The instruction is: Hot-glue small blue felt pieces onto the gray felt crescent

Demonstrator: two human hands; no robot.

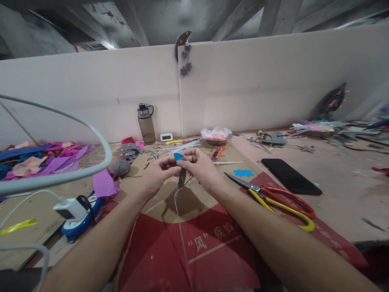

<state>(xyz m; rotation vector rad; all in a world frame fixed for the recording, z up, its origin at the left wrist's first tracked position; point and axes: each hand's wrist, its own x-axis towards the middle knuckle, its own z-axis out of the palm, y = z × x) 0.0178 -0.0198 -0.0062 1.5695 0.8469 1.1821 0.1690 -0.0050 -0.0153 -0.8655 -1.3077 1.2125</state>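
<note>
My left hand and my right hand meet above the middle of the table, fingers pinched together. Between the fingertips sits a small blue felt piece. A grey strip hangs down from the same pinch, and a thin clear stick runs from it toward me. Both hands are closed on this little assembly. A blue flower-shaped cutout lies on the cardboard just right of my right hand.
Red-and-yellow-handled scissors and a black phone lie to the right. A water bottle, small clock and bagged bowl stand by the back wall. Purple and pink scraps, a charger and cables sit left.
</note>
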